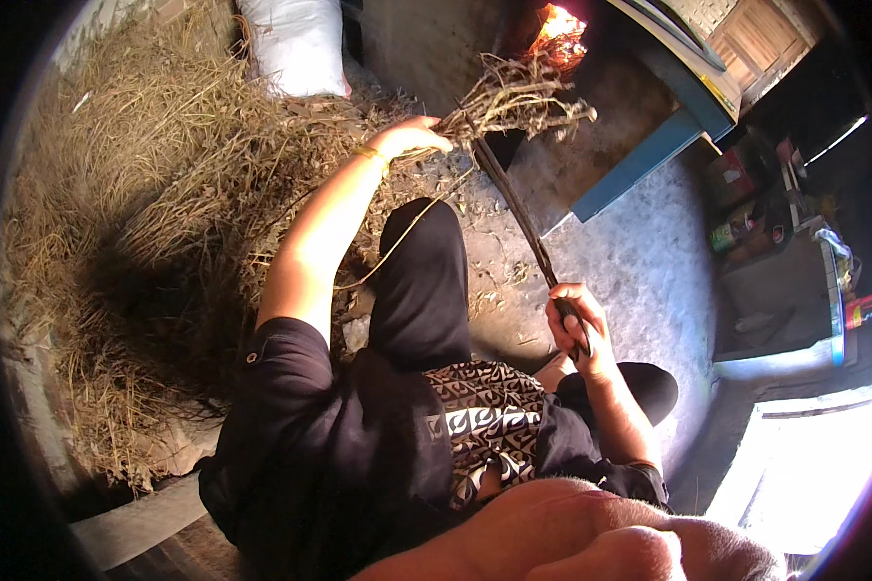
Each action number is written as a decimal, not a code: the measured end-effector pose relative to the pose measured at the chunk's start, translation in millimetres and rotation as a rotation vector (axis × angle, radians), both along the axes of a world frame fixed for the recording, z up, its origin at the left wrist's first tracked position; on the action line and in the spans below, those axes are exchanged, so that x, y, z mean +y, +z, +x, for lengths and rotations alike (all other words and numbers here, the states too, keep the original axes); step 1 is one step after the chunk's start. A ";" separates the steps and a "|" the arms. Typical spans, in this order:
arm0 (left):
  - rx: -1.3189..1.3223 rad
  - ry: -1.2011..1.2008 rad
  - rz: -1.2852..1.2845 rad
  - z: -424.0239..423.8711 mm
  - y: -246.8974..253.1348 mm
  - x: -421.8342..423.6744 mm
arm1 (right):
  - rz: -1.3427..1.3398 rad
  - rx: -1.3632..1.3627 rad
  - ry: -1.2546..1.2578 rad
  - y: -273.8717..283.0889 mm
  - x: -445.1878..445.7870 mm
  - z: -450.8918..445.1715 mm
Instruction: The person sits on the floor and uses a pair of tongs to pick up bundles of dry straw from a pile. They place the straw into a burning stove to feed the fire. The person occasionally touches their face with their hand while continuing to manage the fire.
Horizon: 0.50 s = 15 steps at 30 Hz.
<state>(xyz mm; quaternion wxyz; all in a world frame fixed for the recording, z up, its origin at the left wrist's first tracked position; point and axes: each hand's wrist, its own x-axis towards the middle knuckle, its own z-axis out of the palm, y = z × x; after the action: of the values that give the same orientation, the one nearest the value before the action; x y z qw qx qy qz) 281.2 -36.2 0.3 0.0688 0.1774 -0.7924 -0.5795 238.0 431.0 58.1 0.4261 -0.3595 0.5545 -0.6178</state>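
My left hand [410,136] grips the near end of a bundle of dry stalks [519,102], which stretches to the right in front of the stove. In my right hand [581,327] are long dark fire tongs [512,200], held by the handle end and slanting up to the left. Their far end meets the bundle close to my left fingers; whether the jaws pinch any stalks is hidden. Flames [558,36] burn just beyond the tips of the bundle. One loose stalk [421,218] trails from the bundle down past my knee.
A large heap of dry straw [167,145] lies to the left, with a full white sack [298,47] behind it. The stove's blue edge [639,163] juts out at the right. Farther right stands a low grey structure [777,298] near bottles. Bright light enters at lower right.
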 end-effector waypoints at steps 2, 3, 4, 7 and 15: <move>0.004 0.165 -0.029 -0.5 -4.8 -0.5 | -0.042 0.034 0.016 -3.5 11.1 6.3; 0.002 0.251 -0.043 0.7 -8.7 -2.8 | -0.063 0.071 0.000 0.3 17.1 12.3; 0.044 0.274 0.024 5.4 -14.0 -12.1 | -0.080 0.070 -0.004 1.3 22.4 15.6; -0.080 0.124 0.103 13.9 -20.1 -46.7 | -0.107 0.157 -0.022 -1.2 41.2 16.8; 0.060 0.214 0.135 -20.0 -39.4 -53.0 | -0.111 -0.116 0.023 14.5 -14.4 -13.8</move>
<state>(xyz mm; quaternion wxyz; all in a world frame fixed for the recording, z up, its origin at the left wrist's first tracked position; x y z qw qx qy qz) 261.2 -89.2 -39.1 0.1416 0.2477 -0.7257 -0.6260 224.2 416.6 72.6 0.4440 -0.3524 0.4896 -0.6626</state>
